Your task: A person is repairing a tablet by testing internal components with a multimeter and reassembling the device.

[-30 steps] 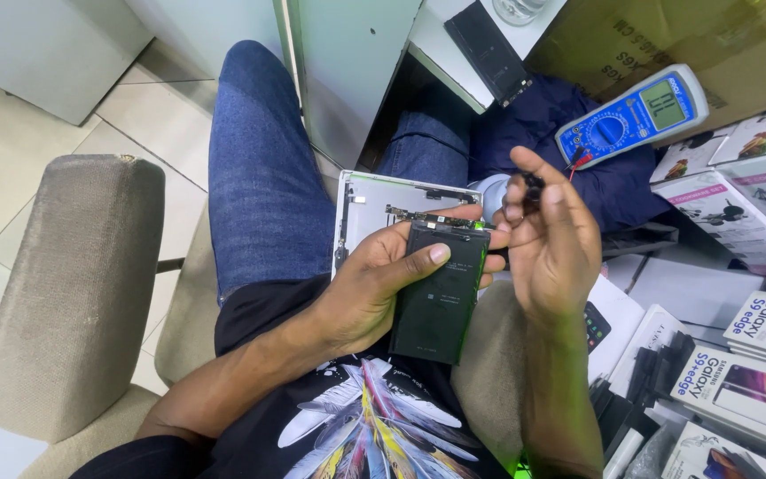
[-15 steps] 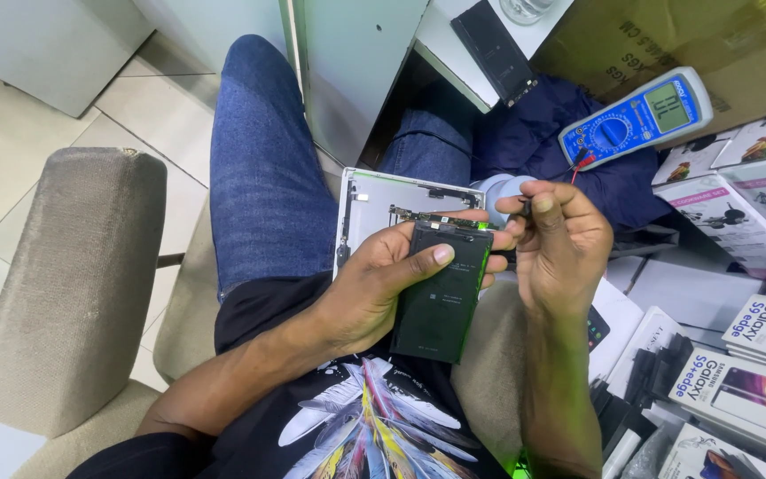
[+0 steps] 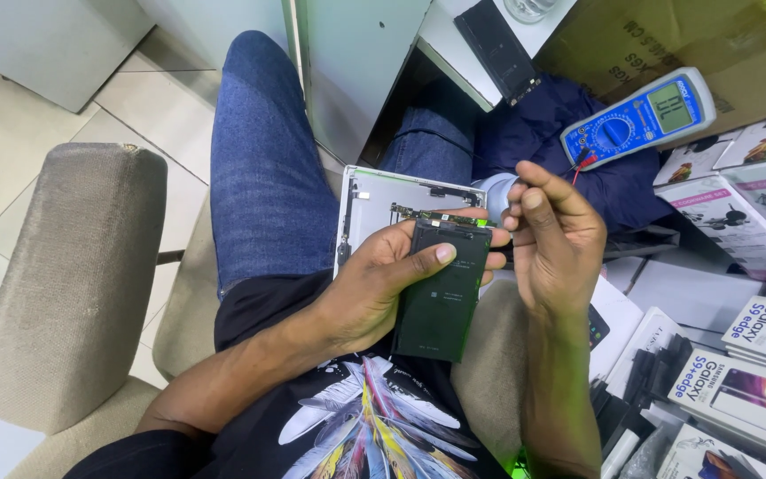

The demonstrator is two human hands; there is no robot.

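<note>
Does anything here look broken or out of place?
Yes: the left hand holds a bare black battery, and an opened silver device shell lies on the lap with its insides exposed. A blue multimeter rests tilted on dark cloth.

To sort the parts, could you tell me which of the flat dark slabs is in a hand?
The green-edged slab in the left hand; the other lies on the white desk.
</note>
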